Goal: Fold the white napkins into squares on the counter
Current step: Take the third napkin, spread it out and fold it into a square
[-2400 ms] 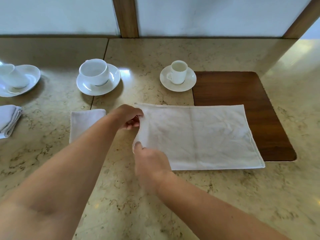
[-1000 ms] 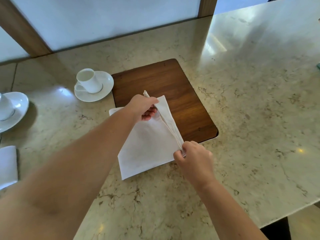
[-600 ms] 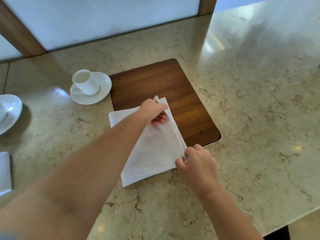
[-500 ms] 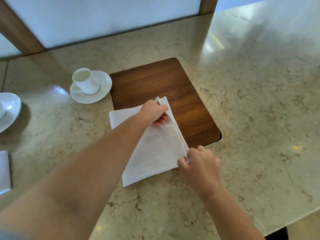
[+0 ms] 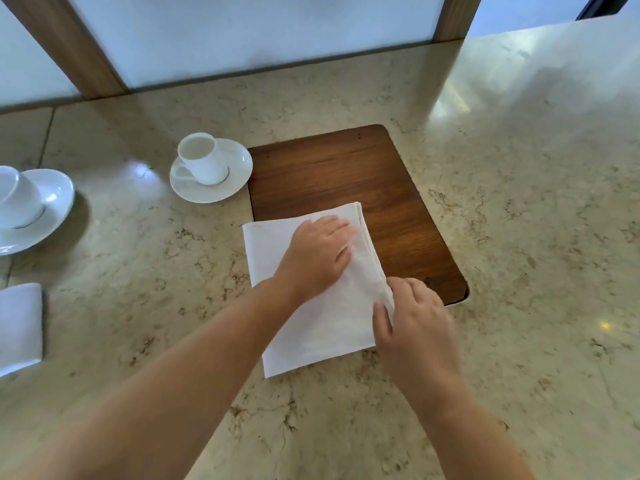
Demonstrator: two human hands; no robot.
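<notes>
White cloth napkin [image 5: 311, 327], folded into a rough square, lying flat partly on beige marble tabletop [image 5: 519, 237], far right corner over dark brown wooden board [image 5: 346, 174] inset in tabletop. Left hand [image 5: 317, 256] palm down on napkin's upper layer, fingers [image 5: 337, 226] straight and slightly spread, pressing flat near the stacked right edge. Right hand [image 5: 415, 323] at napkin's near right edge, thumb and fingers curled and pinching the layered edge there. Beyond the left fingers, to their left: small white ceramic cup on white saucer [image 5: 211, 169], saucer rim touching the board's left edge. Far left of both hands: larger white cup on white saucer [image 5: 31, 206], cut off by frame edge. Nearer, also far left: second white folded napkin [image 5: 19, 327], partly out of frame. Beyond the board: frosted panels with wooden posts [image 5: 69, 46] along the tabletop's far edge.
</notes>
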